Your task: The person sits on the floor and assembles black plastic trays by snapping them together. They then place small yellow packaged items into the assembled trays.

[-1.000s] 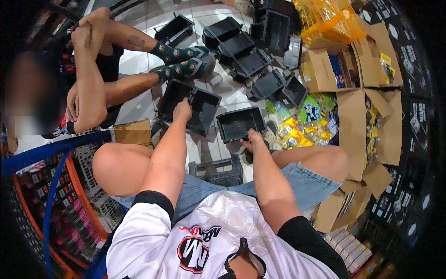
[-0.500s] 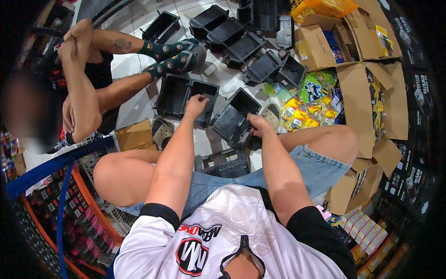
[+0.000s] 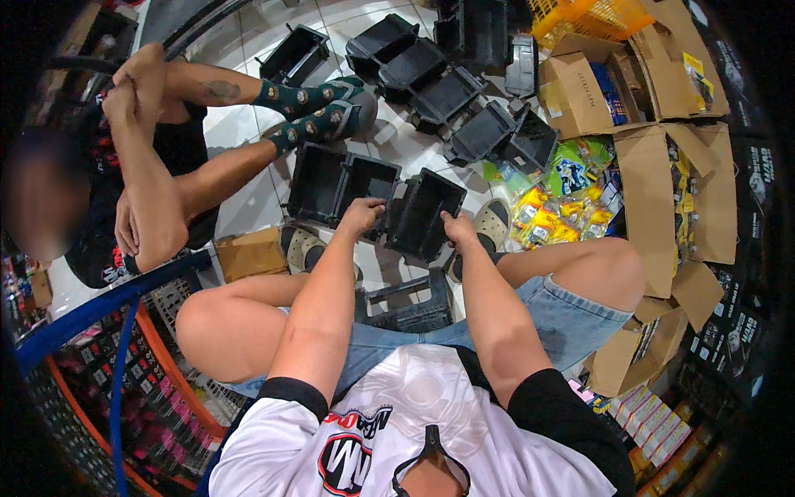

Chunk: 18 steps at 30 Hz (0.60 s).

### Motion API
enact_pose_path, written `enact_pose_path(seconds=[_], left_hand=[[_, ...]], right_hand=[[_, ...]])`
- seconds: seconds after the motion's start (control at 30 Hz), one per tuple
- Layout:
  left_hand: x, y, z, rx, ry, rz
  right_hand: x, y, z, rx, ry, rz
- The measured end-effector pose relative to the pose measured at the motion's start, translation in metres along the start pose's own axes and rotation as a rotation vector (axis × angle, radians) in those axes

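Note:
My right hand (image 3: 458, 229) is closed on the right rim of a black plastic box (image 3: 426, 215), thumb along the edge. The box stands tilted on the floor between my feet, its hollow side facing up. My left hand (image 3: 363, 215) is closed, fingertips at the gap between that box and a hinged black box (image 3: 317, 184) lying spread in two halves; anything small in those fingers is hidden. Nearer my lap lies a black plastic frame (image 3: 406, 300) with a wide slot.
Several more black boxes (image 3: 443, 95) lie beyond on the tiled floor (image 3: 240, 41). A person's socked feet (image 3: 319, 112) rest at the left. Yellow packets (image 3: 542, 219), open cartons (image 3: 642, 203) and a yellow basket (image 3: 584, 18) stand right. A blue rail (image 3: 108, 306) borders the left.
The box in my right hand has turned more upright and come against the hinged box. My left hand has moved from over the hinged box toward the gap between them.

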<state>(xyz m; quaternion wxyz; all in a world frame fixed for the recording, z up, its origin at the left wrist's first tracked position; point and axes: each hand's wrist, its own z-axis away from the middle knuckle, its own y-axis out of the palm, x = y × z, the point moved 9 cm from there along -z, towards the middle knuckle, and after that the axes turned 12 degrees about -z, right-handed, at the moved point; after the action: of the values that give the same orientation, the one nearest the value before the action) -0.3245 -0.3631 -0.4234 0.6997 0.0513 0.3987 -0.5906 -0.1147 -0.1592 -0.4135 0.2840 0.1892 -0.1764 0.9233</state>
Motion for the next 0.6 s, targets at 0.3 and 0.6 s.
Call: enact_pose_path(seconds=[0.3, 0.6], left_hand=[[-0.001, 0.006, 0.009, 0.106, -0.170, 0.296], [0.007, 0.011, 0.003, 0.065, -0.167, 0.371]], right_hand=[[0.035, -0.007, -0.009, -0.170, -0.419, 0.317], [0.035, -0.003, 0.011, -0.126, -0.266, 0.218]])
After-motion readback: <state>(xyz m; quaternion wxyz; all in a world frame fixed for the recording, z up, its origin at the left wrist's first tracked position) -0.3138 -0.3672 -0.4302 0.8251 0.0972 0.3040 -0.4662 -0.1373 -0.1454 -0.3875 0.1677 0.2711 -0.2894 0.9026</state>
